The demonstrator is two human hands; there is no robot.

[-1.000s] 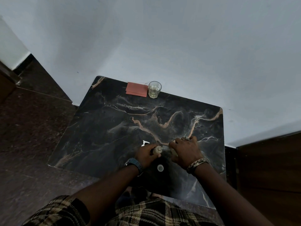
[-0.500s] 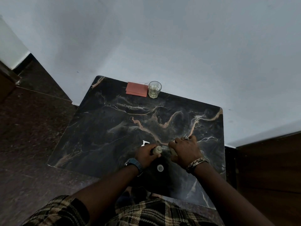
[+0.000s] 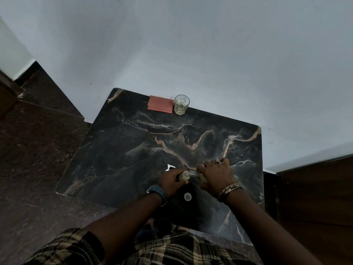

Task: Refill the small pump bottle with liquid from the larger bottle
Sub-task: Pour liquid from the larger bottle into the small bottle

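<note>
A person is leaning over a dark marbled bench (image 3: 133,150). The left hand (image 3: 172,181) is wrapping its grip around a small pale bottle (image 3: 184,175). The right hand (image 3: 216,176) is closing its grip on a second bottle (image 3: 201,177), mostly hidden, tipped toward the first near the bench's front edge. A round white cap (image 3: 187,197) is lying just below them.

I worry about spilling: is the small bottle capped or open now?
Open: its round cap lies on the table, apart from the small bottle.
</note>
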